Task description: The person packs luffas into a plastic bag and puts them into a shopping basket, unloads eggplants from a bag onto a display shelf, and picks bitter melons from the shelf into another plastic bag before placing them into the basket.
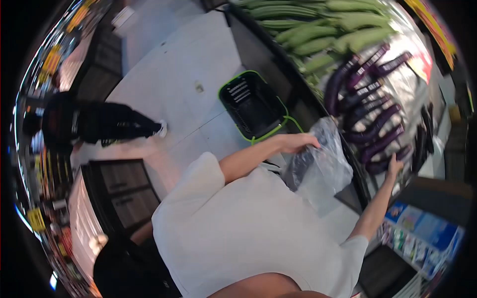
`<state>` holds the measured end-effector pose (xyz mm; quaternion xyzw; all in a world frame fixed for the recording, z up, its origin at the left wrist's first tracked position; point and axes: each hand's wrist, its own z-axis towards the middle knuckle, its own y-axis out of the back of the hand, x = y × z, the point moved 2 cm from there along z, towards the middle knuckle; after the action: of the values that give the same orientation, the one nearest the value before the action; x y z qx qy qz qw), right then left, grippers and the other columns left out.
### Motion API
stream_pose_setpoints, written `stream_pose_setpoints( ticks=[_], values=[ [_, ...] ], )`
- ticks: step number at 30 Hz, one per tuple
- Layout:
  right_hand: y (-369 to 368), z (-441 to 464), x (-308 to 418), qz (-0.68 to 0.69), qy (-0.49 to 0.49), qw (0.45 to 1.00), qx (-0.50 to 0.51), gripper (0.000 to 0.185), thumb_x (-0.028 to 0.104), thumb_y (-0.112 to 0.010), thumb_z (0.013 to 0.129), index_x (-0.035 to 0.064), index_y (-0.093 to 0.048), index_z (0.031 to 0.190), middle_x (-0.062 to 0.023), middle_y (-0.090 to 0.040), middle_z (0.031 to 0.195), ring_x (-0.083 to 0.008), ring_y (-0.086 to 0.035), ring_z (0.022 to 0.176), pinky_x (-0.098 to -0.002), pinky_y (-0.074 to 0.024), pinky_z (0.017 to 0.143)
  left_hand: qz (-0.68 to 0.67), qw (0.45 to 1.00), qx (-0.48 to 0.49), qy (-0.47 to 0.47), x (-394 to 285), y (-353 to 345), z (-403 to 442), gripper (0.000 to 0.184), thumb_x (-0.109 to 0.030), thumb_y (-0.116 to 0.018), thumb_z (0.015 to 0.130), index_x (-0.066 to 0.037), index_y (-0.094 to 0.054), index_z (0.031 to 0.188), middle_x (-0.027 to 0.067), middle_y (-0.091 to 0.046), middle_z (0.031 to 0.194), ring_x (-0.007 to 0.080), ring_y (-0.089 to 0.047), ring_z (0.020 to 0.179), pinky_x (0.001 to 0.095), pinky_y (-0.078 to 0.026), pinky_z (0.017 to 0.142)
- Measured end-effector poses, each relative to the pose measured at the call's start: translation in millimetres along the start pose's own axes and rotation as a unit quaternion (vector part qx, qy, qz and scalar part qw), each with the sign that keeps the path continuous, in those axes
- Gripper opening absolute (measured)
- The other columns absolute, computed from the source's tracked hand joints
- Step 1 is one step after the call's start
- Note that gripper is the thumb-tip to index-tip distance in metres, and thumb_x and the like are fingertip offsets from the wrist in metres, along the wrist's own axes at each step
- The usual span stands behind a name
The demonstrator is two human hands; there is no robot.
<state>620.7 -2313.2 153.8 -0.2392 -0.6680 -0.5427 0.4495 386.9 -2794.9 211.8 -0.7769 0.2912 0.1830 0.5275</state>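
Observation:
My left hand (pixel 300 142) grips the top of a clear plastic bag (pixel 325 166), which hangs over the near edge of the produce stand. No contents can be made out in the bag. Over on the stand, my right hand (pixel 395 165) has its fingers round a dark purple eggplant (pixel 378 167), the nearest of a row. Several more long eggplants (pixel 376 124) lie side by side beyond it on a shiny silver sheet (pixel 405 92).
Green ridged gourds (pixel 318 39) fill the stand's far part. On the floor beside the stand sits a black shopping basket (pixel 253 102) with a green rim. A person in dark clothes (pixel 94 121) is at the left; another in black (pixel 131 268) is close behind my left side.

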Motion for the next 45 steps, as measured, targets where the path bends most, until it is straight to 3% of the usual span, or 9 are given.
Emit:
stream_pose_setpoints(
  ticks=[5, 11, 15, 18, 24, 30, 33, 42, 45],
  values=[
    [-13.8, -17.4, 37.4, -0.232, 0.101, 0.967, -0.021, 0.071, 0.049, -0.069, 0.079, -0.0133, -0.058, 0.112, -0.029, -0.062, 0.11, -0.0391, -0.062, 0.101, -0.0433, -0.047, 0.089, 0.053, 0.996, 0.028, -0.071, 12.7, -10.9, -13.5, 0.062, -0.039, -0.059, 0.092, -0.013, -0.033, 0.143, 0.0035, -0.052, 0.129, 0.0149, -0.049, 0.119, 0.0344, -0.039, 0.102],
    [3.4, -42.1, 72.1, -0.47, 0.114, 0.859, -0.171, 0.065, 0.049, -0.063, 0.085, -0.0105, -0.059, 0.111, -0.0233, -0.065, 0.105, -0.036, -0.063, 0.097, -0.0415, -0.0487, 0.089, 0.092, 0.988, -0.028, -0.117, 17.6, -19.0, -12.7, 0.063, -0.048, -0.051, 0.095, -0.011, -0.035, 0.143, 0.0072, -0.051, 0.131, 0.0156, -0.047, 0.119, 0.0355, -0.041, 0.099],
    [-63.8, -215.4, 219.7, 0.218, 0.168, 0.945, 0.179, 0.031, 0.024, -0.047, 0.1, -0.0033, -0.061, 0.102, -0.0071, -0.062, 0.087, -0.0155, -0.06, 0.083, -0.0279, -0.0507, 0.072, 0.191, 0.964, 0.002, -0.184, 2.6, -30.7, -6.9, 0.06, -0.048, -0.045, 0.097, -0.005, -0.041, 0.138, 0.009, -0.051, 0.131, 0.016, -0.046, 0.119, 0.0341, -0.04, 0.099],
    [-83.1, -266.2, 228.3, 0.139, 0.129, 0.896, 0.402, 0.028, 0.023, -0.049, 0.099, 0.0033, -0.058, 0.082, 0.0006, -0.055, 0.07, -0.004, -0.045, 0.061, -0.0199, -0.0351, 0.054, 0.303, 0.93, 0.0, -0.21, 0.0, -40.5, 3.2, 0.058, -0.047, -0.041, 0.099, -0.001, -0.045, 0.134, 0.0092, -0.054, 0.127, 0.0175, -0.047, 0.117, 0.031, -0.037, 0.1],
    [-90.3, -277.8, 202.8, 0.099, 0.054, 0.953, 0.281, 0.031, 0.029, -0.071, 0.086, 0.008, -0.048, 0.085, 0.0055, -0.048, 0.074, -0.0025, -0.042, 0.065, -0.0205, -0.036, 0.054, 0.234, 0.961, 0.009, -0.147, 9.0, -34.4, 14.7, 0.053, -0.035, -0.033, 0.103, 0.006, -0.044, 0.133, 0.0082, -0.047, 0.136, 0.0158, -0.041, 0.127, 0.0283, -0.027, 0.108],
    [-94.9, -290.4, 183.9, 0.181, -0.104, 0.923, 0.324, 0.042, 0.032, -0.06, 0.092, 0.0025, -0.056, 0.123, -0.0005, -0.063, 0.101, -0.0066, -0.055, 0.084, -0.0231, -0.0444, 0.073, 0.391, 0.9, -0.001, -0.194, 2.3, -61.1, 10.3, 0.053, -0.033, -0.038, 0.1, 0.003, -0.036, 0.139, 0.0127, -0.039, 0.141, 0.0218, -0.036, 0.13, 0.0315, -0.024, 0.11],
    [-95.7, -307.3, 154.5, 0.274, -0.177, 0.923, 0.203, 0.036, 0.039, -0.062, 0.089, 0.0029, -0.064, 0.095, 0.0006, -0.061, 0.088, -0.0066, -0.052, 0.07, -0.0226, -0.0413, 0.059, 0.319, 0.932, 0.093, -0.147, -0.7, -59.1, 10.7, 0.055, -0.032, -0.04, 0.099, 0.003, -0.034, 0.14, 0.0142, -0.031, 0.146, 0.0246, -0.031, 0.134, 0.033, -0.02, 0.111],
    [-66.6, -361.8, 112.7, 0.441, -0.223, 0.869, -0.017, 0.038, 0.034, -0.062, 0.09, 0.0012, -0.055, 0.109, -0.0098, -0.066, 0.103, -0.0158, -0.062, 0.094, -0.0332, -0.049, 0.088, 0.463, 0.878, 0.102, -0.058, 58.4, -17.9, 1.0, 0.056, -0.026, -0.058, 0.093, -0.004, -0.038, 0.14, 0.0137, -0.059, 0.122, 0.018, -0.054, 0.108, 0.028, -0.039, 0.096],
    [-46.1, -361.0, 127.2, 0.455, -0.116, 0.879, -0.083, 0.036, 0.031, -0.061, 0.091, -0.0003, -0.055, 0.108, -0.0121, -0.066, 0.107, -0.0169, -0.061, 0.097, -0.0318, -0.0469, 0.091, 0.577, 0.801, 0.0, -0.163, 48.5, -16.0, 6.3, 0.027, -0.024, -0.058, 0.093, 0.001, -0.062, 0.104, 0.0145, -0.06, 0.077, 0.015, -0.05, 0.068, 0.0335, -0.043, 0.062]
  ],
)
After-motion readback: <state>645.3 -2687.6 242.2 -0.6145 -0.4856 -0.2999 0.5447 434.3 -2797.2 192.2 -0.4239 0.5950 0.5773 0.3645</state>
